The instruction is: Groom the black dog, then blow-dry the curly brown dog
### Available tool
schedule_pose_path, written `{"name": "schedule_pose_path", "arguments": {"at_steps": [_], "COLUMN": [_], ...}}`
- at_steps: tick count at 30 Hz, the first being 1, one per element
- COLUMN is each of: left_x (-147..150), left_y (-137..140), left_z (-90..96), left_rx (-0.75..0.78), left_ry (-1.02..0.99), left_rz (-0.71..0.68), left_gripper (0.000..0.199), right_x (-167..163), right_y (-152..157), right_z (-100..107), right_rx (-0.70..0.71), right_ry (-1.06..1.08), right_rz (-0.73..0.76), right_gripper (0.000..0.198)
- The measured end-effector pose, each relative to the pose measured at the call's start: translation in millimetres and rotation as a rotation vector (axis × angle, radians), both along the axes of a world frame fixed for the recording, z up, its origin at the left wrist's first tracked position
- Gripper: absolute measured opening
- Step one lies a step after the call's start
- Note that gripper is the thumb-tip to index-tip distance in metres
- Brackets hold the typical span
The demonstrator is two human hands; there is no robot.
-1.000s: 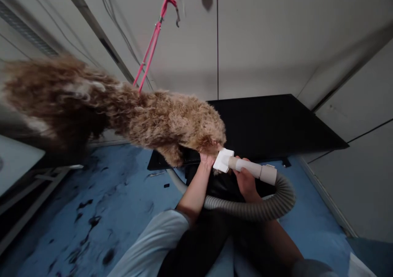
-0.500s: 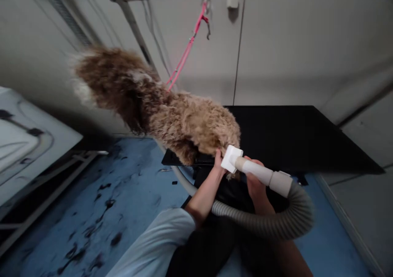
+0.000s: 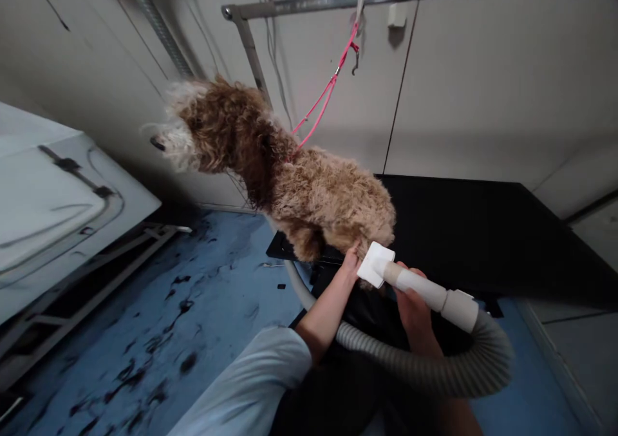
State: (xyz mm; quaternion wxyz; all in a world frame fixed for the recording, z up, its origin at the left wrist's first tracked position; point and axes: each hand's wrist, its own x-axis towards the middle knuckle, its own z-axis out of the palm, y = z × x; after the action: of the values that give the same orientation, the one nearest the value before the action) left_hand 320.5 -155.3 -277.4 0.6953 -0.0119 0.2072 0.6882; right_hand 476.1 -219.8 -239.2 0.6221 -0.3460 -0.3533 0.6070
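A curly brown dog (image 3: 333, 191) with a pale muzzle is on a black grooming table (image 3: 463, 230), its head toward the left. My left hand (image 3: 352, 260) is closed around its hind leg at the table's near edge; the nozzle partly hides the fingers. My right hand (image 3: 414, 307) wraps round the tube of a white dryer nozzle (image 3: 376, 264). The nozzle's flat, wide head sits close to the leg and my left hand. From its rear end a ribbed grey hose (image 3: 434, 371) curves back beneath my forearms.
A pink grooming loop (image 3: 331, 85) runs from the metal overhead bar (image 3: 333, 1) to the dog's neck. At left stands a white cabinet-like unit (image 3: 53, 198) on a metal frame. Dark hair tufts (image 3: 188, 362) lie scattered over the blue floor (image 3: 226, 281).
The view has shifted, so most things appear farther right. The dog's head has turned, bringing its muzzle and nose into profile. Both hands keep their holds.
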Motion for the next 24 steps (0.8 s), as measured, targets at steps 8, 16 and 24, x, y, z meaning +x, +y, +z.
{"name": "schedule_pose_path", "arguments": {"at_steps": [8,16,24], "left_x": [5.2,1.5,1.2], "left_y": [-8.1,-10.2,-10.4], "left_z": [17.7,41.7,51.9], "left_rx": [0.034,0.133,0.148], "left_ry": [-0.059,-0.02,0.043], "left_rz": [0.083,0.031,0.092], "left_gripper": [0.047,0.072,0.063], "right_x": [6.6,5.6,-8.3], "right_y": [-3.3,-3.8,4.4], "right_z": [9.4,24.4,44.6], "right_rx": [0.041,0.168,0.182], "right_ry": [0.021,0.002,-0.002], "right_rz": [0.011,0.1,0.131], "right_gripper": [0.044,0.052,0.054]}}
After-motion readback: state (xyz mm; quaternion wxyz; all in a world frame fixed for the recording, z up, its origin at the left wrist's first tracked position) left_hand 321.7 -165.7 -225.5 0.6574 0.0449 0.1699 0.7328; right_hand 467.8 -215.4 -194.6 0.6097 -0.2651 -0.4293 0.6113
